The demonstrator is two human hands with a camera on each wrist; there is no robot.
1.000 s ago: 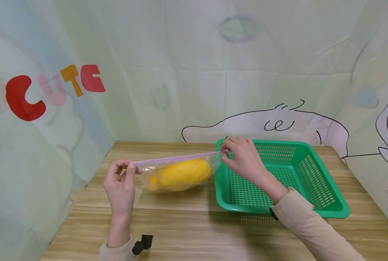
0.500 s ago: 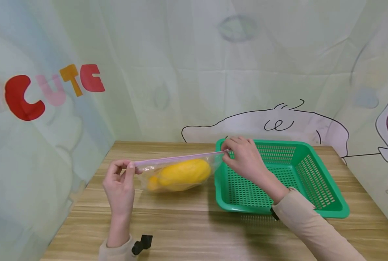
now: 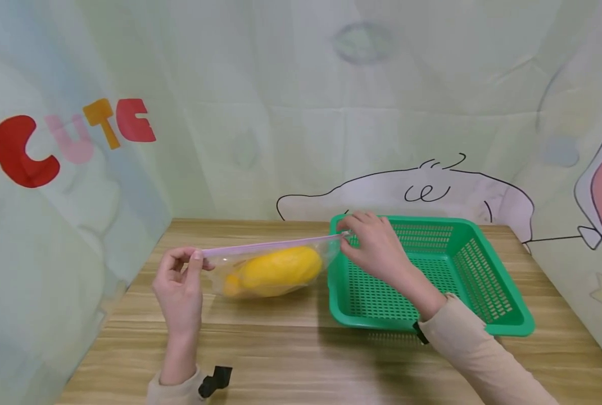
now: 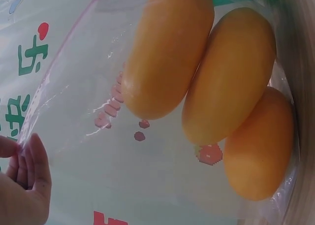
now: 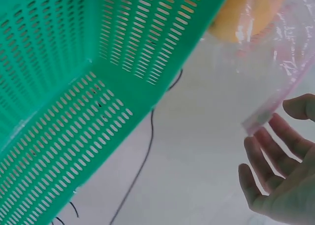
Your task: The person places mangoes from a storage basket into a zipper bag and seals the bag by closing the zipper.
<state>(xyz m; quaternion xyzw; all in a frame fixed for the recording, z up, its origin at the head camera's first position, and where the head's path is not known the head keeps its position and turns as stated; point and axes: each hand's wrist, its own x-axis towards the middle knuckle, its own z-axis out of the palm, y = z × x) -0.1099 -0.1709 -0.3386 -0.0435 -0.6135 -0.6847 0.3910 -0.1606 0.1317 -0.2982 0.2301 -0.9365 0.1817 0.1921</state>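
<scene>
A clear zip bag (image 3: pixel 218 275) with a pink-lilac seal strip is stretched between both hands, its top edge taut. Inside lie smooth yellow oval fruits that look like mangoes (image 3: pixel 280 270). Three of these mangoes (image 4: pixel 229 77) show through the plastic in the left wrist view. My left hand (image 3: pixel 180 292) pinches the strip's left end between thumb and fingers. At the other end, my right hand (image 3: pixel 374 244) grips the corner of the strip, above the green basket's left rim. The right wrist view catches that right hand (image 5: pixel 283 166) with the strip between thumb and fingers.
A green perforated plastic basket (image 3: pixel 381 325) stands on the right of the wood-grain table (image 3: pixel 260 360), close beside the bag. Behind the table hangs a printed cloth (image 3: pixel 301 112) with cartoon drawings and letters.
The head view has shifted a little, so everything sits slightly further left. Both hands keep their hold on the bag, with no clear movement relative to the basket.
</scene>
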